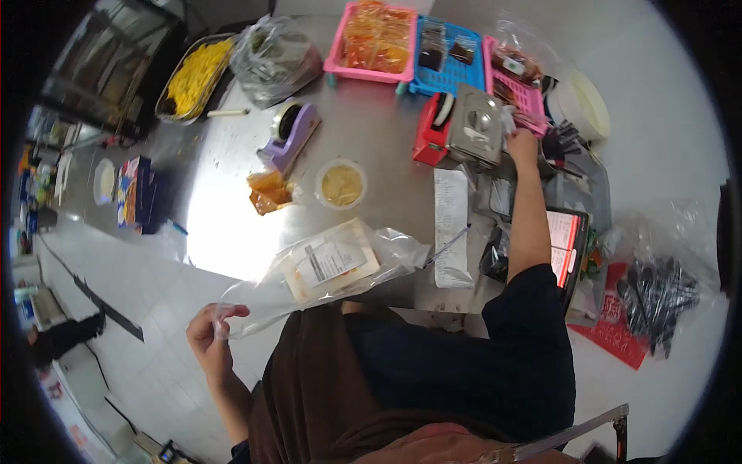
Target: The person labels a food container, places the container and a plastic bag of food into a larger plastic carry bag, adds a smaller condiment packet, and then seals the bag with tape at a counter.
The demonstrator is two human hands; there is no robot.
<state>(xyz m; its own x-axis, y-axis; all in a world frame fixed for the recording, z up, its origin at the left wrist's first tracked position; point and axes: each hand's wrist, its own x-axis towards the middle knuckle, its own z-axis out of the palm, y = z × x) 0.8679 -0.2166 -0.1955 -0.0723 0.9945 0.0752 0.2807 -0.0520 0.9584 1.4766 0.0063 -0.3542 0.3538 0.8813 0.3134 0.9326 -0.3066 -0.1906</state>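
Observation:
My left hand point(210, 336) holds one end of a clear plastic bag point(400, 246) near the table's front edge. Inside the bag lies a pale food box point(366, 255) with a white printed label point(330, 262) on top. My right arm stretches forward to the right side, where my right hand point(523, 148) touches the area between a lidded stainless steel container point(478, 124) and a pink basket point(530, 104). A small white packet or tissue point(508, 120) is at its fingertips; whether they grip it is unclear. Beyond the bag stands a round clear-lidded tub point(342, 184) of yellowish food.
Nearby are a purple tape dispenser point(293, 139), a red tape dispenser point(428, 130), a crumpled orange wrapper point(270, 192), a long receipt point(451, 232) with a pen point(449, 246), and a tablet point(565, 243). A pink basket of orange packets point(374, 40) and a blue basket point(449, 72) line the back.

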